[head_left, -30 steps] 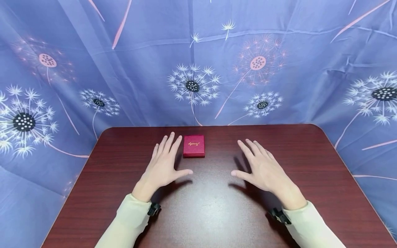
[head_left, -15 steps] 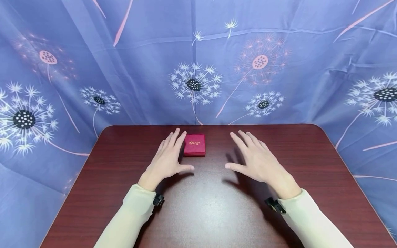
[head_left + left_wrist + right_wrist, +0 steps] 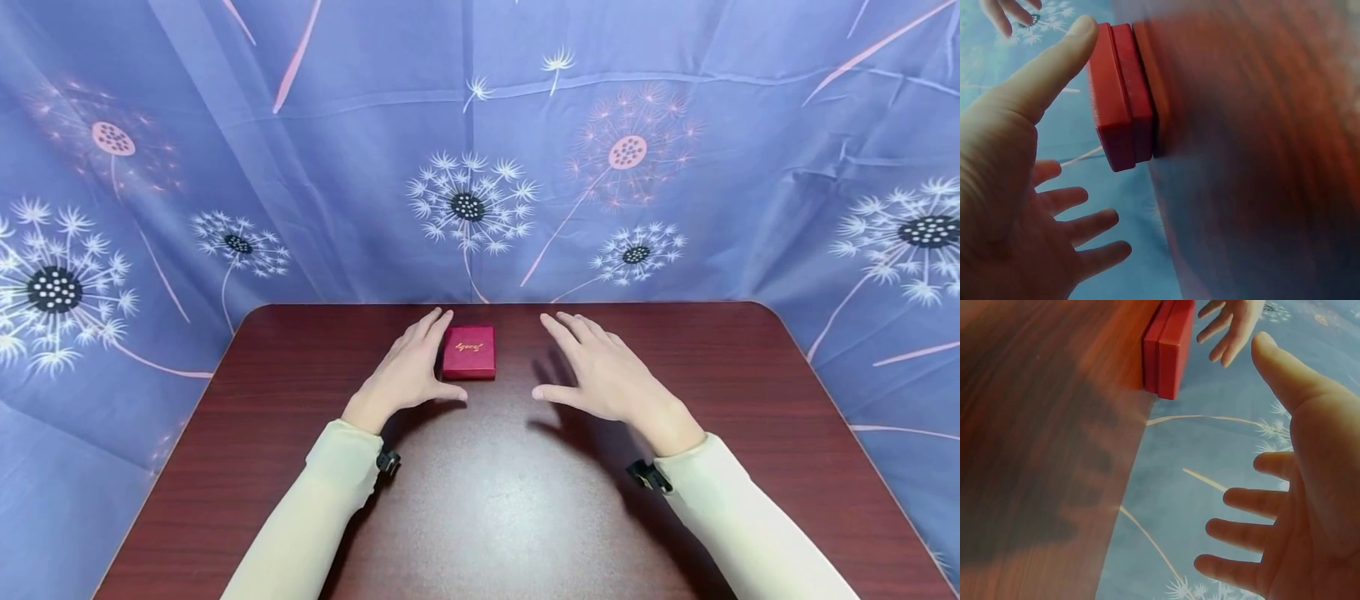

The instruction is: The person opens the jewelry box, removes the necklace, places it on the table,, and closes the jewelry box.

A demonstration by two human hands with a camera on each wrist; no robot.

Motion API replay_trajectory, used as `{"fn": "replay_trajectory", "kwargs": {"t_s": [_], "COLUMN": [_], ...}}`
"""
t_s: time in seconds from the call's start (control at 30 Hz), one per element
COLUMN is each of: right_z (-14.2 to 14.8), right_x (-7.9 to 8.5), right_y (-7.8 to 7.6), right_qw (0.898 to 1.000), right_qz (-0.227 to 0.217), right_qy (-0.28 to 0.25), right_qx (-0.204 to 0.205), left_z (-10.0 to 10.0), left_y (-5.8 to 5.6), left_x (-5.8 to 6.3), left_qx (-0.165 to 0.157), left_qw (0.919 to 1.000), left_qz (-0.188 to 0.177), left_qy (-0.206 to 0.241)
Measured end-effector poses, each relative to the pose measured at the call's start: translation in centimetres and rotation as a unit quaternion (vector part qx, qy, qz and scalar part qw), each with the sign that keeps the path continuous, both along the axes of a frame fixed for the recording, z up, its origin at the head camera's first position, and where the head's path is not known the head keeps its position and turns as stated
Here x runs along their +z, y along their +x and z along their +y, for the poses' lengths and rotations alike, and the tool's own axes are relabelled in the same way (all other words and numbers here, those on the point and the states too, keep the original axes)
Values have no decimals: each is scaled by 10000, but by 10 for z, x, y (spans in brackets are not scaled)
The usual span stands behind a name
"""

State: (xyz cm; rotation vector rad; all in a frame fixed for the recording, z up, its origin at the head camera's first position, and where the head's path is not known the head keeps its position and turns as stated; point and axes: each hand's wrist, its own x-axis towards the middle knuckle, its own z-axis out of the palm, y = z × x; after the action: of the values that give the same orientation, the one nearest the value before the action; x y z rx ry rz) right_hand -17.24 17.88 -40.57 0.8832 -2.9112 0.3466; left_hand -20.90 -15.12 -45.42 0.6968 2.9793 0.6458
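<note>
Toward the far edge of the dark reddish-brown table (image 3: 510, 517), a little left of its middle, lies a small red box (image 3: 469, 352), flat on the wood, with gold lettering on its top that reads upside down from the wearer's side. Seen from the wrists, a seam runs round its sides, parting the upper part from the lower. Just beside its left side is the left hand (image 3: 405, 367), palm turned toward the box, thumb held well away from the fingers in a wide spread; the index fingertip is near the box's far left corner and the thumb reaches across in front of its near side. Whether either one touches the box I cannot tell. On the other side, clearly apart from the box, the right hand (image 3: 611, 375) is likewise spread wide, palm facing inward, its thumb pointing left and its fingers slightly fanned, casting a shadow on the wood. Both arms wear pale sleeves, the left sleeve (image 3: 311, 508) and the right sleeve (image 3: 750, 525), with a small black device (image 3: 388, 462) at the left wrist and another black mount (image 3: 649, 476) at the right. Behind the table hangs a blue cloth (image 3: 337, 183) printed with white and pink dandelions.
</note>
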Motion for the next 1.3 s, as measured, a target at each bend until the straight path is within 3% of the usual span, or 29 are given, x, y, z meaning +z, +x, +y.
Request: {"fn": "replay_trajectory", "kwargs": {"t_s": [0.27, 0.8, 1.03, 1.3], "right_z": [-7, -10, -9, -8], "right_x": [-5, -12, -13, -15], "right_y": [-10, -8, -6, -5], "right_qw": [9998, 9998, 9997, 9996], "right_qz": [-181, -206, -249, -250], "right_qy": [60, 29, -5, -82], "right_qx": [104, 70, 50, 102], "left_z": [4, 5, 5, 10], "left_y": [-11, -22, -21, -14], "left_x": [-4, -8, -8, -4], "left_qx": [-91, -90, -269, -458], "left_qw": [9998, 9994, 9991, 9983], "left_qz": [-97, -190, -290, -140], "left_qy": [-167, -290, 133, 320]}}
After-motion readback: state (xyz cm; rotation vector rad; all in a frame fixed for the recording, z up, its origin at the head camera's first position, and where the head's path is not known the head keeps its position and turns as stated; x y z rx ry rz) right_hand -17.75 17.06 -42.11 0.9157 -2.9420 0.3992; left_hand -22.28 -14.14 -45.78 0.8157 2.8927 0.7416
